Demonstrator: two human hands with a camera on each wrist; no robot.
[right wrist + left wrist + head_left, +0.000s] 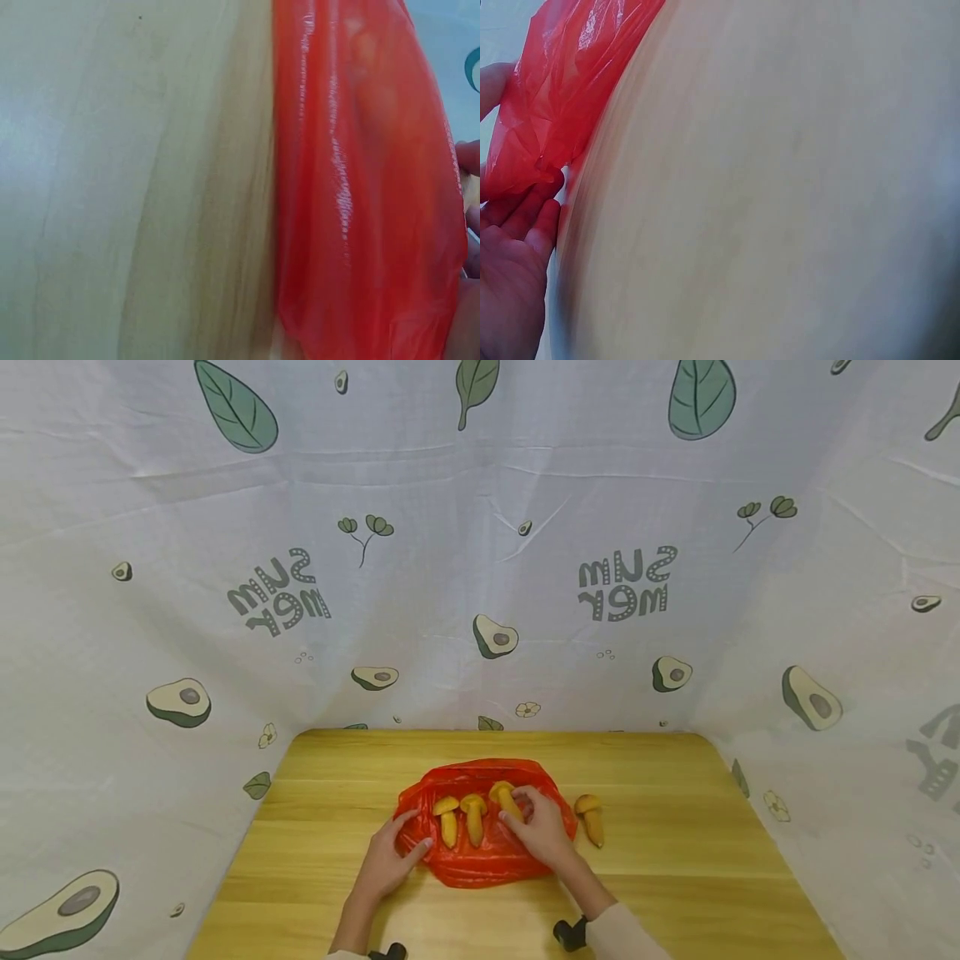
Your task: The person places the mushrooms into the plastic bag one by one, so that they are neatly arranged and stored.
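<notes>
A red plastic bag (480,870) lies spread on the wooden table. Two yellow mushrooms (449,827) rest side by side on it, caps toward the back. My right hand (542,831) pinches a third yellow mushroom (504,795) by its stem, over the bag's right part. My left hand (384,862) is at the bag's left end, thumb and forefinger spread apart in the head view. In the left wrist view, my fingers (536,214) are against a gathered corner of the bag. The right wrist view shows the bag hiding most of the right hand.
Another yellow mushroom (592,822) lies on the table, just right of the bag. The wooden table (675,860) extends around the bag on every side. A white cloth (450,568) printed with avocados and leaves hangs behind and along both sides.
</notes>
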